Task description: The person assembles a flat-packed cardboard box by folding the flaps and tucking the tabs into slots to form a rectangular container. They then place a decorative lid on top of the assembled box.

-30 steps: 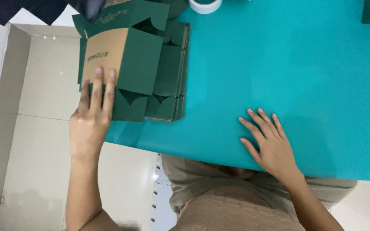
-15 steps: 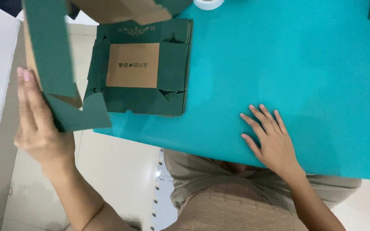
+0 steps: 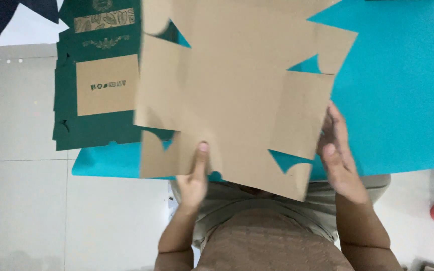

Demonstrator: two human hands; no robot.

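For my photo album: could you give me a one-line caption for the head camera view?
Both hands, left hand and right hand, hold a flat brown die-cut carton blank above a teal table.

Pale tiled floor (image 3: 26, 200), teal tabletop (image 3: 393, 100)

- Both hands hold up a flat, unfolded brown cardboard box blank (image 3: 232, 95): left hand (image 3: 193, 178) at its near edge, right hand (image 3: 338, 155) at its right flap.
- A stack of dark green flat box blanks (image 3: 99, 90) lies on the turquoise bench (image 3: 398, 100).
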